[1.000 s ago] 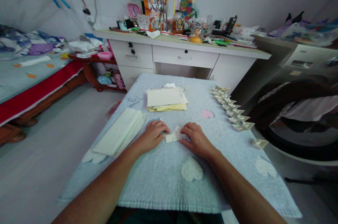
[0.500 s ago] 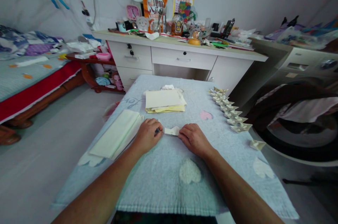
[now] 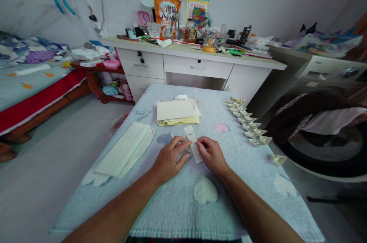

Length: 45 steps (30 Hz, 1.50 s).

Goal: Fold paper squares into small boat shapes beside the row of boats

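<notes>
Between my hands is a narrow folded strip of white paper [image 3: 196, 154], slanted over the cloth, with small dark marks on it. My left hand [image 3: 172, 159] has its fingertips on the strip's left side, the thumb bent a little below them. From the other side my right hand [image 3: 211, 153] pinches the strip near its middle, fingers curled. A stack of cream and yellow paper sheets [image 3: 176, 110] lies just beyond. Left of my hands rests a long folded pale-green paper or cloth [image 3: 124, 149]. Folded paper boats [image 3: 252, 125] line the right side, with one lone paper boat [image 3: 278, 159] nearer me.
A light blue cloth with heart patterns [image 3: 160, 212] covers the table. Behind it stands a white desk [image 3: 200, 68] crowded with jars, a snack bag and a pink clock. A washing machine [image 3: 323, 82] is at the right, a bed [image 3: 43, 75] at the left.
The paper strip has turned from lying crosswise to pointing away from me. My hands have come closer together, the left moving right, and the left fingers have uncurled somewhat.
</notes>
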Available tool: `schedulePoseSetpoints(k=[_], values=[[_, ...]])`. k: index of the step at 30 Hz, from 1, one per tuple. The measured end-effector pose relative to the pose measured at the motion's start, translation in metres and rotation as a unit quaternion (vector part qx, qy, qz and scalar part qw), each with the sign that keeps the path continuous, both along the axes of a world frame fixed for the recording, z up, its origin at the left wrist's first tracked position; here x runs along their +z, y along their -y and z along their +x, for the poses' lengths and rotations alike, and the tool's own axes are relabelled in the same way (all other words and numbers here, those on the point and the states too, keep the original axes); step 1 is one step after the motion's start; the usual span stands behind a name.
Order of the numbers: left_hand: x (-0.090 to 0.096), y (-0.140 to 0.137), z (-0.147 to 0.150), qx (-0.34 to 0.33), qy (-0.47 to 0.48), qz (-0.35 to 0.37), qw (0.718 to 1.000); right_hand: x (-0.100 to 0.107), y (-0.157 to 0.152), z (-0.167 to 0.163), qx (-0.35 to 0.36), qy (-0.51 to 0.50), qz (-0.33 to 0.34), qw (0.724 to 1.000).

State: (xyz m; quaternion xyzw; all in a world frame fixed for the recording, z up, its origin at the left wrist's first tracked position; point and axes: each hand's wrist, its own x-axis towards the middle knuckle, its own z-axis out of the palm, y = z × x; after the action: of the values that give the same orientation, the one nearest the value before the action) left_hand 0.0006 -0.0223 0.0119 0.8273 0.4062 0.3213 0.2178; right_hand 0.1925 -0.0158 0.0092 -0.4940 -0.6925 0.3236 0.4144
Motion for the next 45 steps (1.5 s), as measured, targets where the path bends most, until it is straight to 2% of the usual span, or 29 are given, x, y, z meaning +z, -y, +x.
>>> schedulePoseSetpoints(k=[4, 7, 13, 19, 23, 30, 37, 45], values=[[-0.002, -0.001, 0.002, -0.020, 0.028, -0.046, 0.998, -0.003, -0.001, -0.001, 0.049, -0.102, -0.054, 0.992], [-0.001, -0.001, 0.003, -0.034, 0.068, -0.073, 0.994, -0.002, 0.000, -0.002, 0.072, -0.117, -0.060, 0.989], [-0.001, -0.002, 0.006, -0.021, 0.106, -0.071, 0.992, 0.001, 0.005, -0.004, 0.095, -0.108, -0.065, 0.987], [0.003, -0.002, 0.007, -0.040, 0.106, -0.062, 0.992, -0.009, 0.003, -0.003, 0.113, -0.188, -0.089, 0.972], [0.001, -0.003, 0.008, -0.048, 0.127, -0.084, 0.987, -0.013, 0.003, -0.004, 0.123, -0.232, -0.095, 0.960], [0.000, -0.005, 0.008, -0.066, 0.187, -0.134, 0.971, -0.006, 0.005, -0.004, 0.131, -0.241, -0.103, 0.956], [0.004, -0.004, 0.008, -0.076, 0.199, -0.164, 0.963, -0.004, 0.005, -0.003, 0.138, -0.245, -0.107, 0.954], [-0.001, -0.005, 0.007, -0.078, 0.228, -0.189, 0.952, -0.006, 0.005, -0.003, 0.136, -0.256, -0.114, 0.950]])
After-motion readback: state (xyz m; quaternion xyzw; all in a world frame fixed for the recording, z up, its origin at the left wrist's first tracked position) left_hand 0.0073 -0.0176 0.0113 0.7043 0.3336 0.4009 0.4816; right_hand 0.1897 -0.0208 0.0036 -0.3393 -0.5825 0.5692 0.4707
